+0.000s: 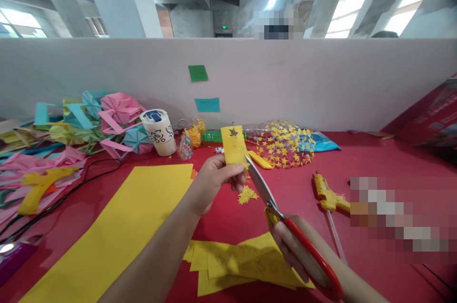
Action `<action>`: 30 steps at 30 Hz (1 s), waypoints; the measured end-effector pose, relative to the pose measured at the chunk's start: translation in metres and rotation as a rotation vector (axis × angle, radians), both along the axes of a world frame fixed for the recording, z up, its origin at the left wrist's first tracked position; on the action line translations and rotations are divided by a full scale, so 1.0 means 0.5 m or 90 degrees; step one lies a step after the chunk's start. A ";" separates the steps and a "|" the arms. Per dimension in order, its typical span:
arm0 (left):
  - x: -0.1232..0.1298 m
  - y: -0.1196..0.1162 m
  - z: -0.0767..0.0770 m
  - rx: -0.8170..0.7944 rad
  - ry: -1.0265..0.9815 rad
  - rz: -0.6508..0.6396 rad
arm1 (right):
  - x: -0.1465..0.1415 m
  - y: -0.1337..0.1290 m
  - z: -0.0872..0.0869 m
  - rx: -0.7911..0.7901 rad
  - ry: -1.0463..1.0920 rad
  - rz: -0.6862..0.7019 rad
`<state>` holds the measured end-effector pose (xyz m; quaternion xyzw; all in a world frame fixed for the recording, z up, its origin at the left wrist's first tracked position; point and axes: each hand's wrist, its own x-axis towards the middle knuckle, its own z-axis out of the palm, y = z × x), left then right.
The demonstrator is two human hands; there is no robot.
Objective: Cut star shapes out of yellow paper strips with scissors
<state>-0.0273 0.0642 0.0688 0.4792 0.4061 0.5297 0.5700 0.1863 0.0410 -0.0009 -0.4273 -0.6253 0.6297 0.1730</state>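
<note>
Between the fingers of my left hand (pixel 209 184) is a small yellow paper strip (pixel 229 150), held upright, with a star-shaped hole near its top and faint drawn lines below. My right hand (pixel 291 243) grips a pair of scissors (pixel 262 186) with red handles. Their blades point up and left, the tips at the strip's right edge. Cut-out yellow stars (pixel 247 194) lie in a little heap just below my left hand. Nearer to me, several yellow paper strips (pixel 232 265) with faint pencil outlines are stacked loosely, partly behind my right hand.
Large yellow sheets (pixel 117 227) cover the left of the red table (pixel 357 155). A yellow glue gun (pixel 326 193) lies at right, another glue gun (pixel 39 186) at left by folded paper pieces (pixel 119 110). A white cup (pixel 159 134) and a clear star-covered ball (pixel 283 146) stand near the partition (pixel 285 84).
</note>
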 end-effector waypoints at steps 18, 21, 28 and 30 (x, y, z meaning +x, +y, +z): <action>-0.005 0.000 0.002 0.020 0.020 0.029 | -0.006 -0.001 -0.010 0.026 0.010 -0.034; 0.000 -0.001 0.000 0.018 0.024 0.032 | -0.005 -0.003 -0.011 0.033 0.007 -0.043; -0.007 0.001 0.003 0.069 0.042 0.056 | -0.001 0.003 0.000 0.016 0.000 0.000; -0.008 0.002 0.003 0.080 0.063 0.059 | 0.002 0.007 0.005 0.005 0.001 0.024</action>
